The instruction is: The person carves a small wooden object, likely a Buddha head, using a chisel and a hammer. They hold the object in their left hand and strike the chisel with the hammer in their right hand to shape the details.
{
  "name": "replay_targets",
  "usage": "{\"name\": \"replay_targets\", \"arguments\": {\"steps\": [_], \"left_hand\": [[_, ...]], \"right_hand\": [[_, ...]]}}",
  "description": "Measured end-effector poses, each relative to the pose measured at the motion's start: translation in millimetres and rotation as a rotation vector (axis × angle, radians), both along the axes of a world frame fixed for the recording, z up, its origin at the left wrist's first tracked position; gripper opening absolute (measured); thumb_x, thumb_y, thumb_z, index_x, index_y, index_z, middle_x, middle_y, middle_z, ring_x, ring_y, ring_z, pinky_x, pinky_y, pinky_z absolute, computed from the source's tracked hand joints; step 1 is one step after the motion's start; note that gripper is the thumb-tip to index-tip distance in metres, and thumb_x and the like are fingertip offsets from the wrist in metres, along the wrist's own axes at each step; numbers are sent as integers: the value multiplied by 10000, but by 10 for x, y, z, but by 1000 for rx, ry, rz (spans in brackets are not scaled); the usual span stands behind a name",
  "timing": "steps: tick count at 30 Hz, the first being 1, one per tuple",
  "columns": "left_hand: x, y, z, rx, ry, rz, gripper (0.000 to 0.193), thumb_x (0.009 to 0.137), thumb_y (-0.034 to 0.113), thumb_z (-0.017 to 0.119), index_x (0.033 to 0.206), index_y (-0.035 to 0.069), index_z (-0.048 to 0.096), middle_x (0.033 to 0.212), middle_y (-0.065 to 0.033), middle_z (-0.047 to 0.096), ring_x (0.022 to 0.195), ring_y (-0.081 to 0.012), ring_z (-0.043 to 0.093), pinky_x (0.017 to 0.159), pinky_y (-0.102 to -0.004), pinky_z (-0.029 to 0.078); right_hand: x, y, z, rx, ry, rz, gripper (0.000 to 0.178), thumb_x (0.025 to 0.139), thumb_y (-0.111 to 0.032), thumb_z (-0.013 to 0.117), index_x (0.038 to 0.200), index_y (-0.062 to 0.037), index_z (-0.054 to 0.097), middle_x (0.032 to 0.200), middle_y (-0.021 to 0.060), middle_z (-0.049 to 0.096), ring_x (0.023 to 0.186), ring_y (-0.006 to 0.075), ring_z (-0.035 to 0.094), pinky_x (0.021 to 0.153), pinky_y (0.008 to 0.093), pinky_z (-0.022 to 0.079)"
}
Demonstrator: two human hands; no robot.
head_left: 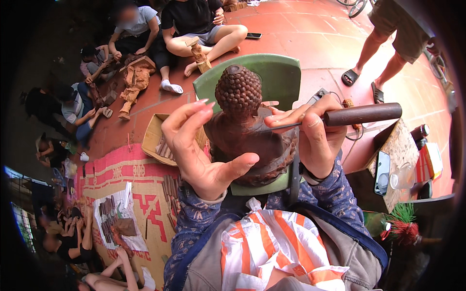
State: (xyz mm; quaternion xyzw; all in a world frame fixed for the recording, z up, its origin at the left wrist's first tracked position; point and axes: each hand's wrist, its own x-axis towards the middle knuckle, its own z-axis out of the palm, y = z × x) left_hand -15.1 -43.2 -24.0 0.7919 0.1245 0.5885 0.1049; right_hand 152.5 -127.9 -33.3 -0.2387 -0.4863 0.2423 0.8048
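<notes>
A dark brown carved wooden bust (238,91), its head covered in rows of small round knobs, stands upright before me on a green plastic chair (284,75). My right hand (320,138) is closed around a carving chisel (364,115) with a dark round wooden handle. The handle points right, and the thin metal blade runs left across the bust's shoulder area; I cannot tell whether its tip touches the wood. Beside the bust's left side, my left hand (201,155) is raised with thumb and fingers spread, holding nothing.
On the left, a cardboard box (154,138) holds tools, next to a patterned mat (121,167) with rows of chisels (112,208). At right, a small table (400,150) bears a phone (382,172) and a clear cup (402,175). Several people sit with carvings (133,87); someone stands at upper right.
</notes>
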Motion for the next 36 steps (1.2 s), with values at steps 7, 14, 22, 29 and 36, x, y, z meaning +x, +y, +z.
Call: {"name": "replay_targets", "arguments": {"steps": [7,14,22,29,36], "left_hand": [[-79,-248,158,-261,111,-184,200,767,147,794,804,34,633,808,-75,553,690,-167,531,578,-280,424],[-301,107,456,-464,416,-533,277,723,208,835,820,32,644,800,-47,541,720,-113,502,630,-246,387],[191,431,325,-316,135,-371,988,593,412,900,1348,24,394,1248,-109,499,1110,-208,530,940,-305,430],[312,383,300,-603,220,-480,960,632,378,892,1350,1,379,1322,-166,492,1183,-230,526,1010,-360,426],[323,299,371,-770,219,-545,882,668,477,836,1309,23,437,1094,-97,597,989,-140,607,868,-264,505]], "right_hand": [[-113,-176,73,26,-217,31,165,794,-12,741,854,26,592,864,243,695,815,301,716,740,390,580],[248,-104,186,246,-656,290,245,837,-188,723,801,37,634,1113,371,597,1044,461,629,874,468,532],[81,21,-60,173,-353,-11,287,917,-247,581,821,21,546,1175,363,530,1192,483,525,1020,554,399],[15,-36,-46,107,-358,-87,297,923,-261,565,841,24,562,1149,340,551,1143,446,566,985,503,432],[-97,-56,-62,99,-340,-185,263,936,-224,531,841,18,570,1147,334,576,1153,440,568,979,474,418]]}}
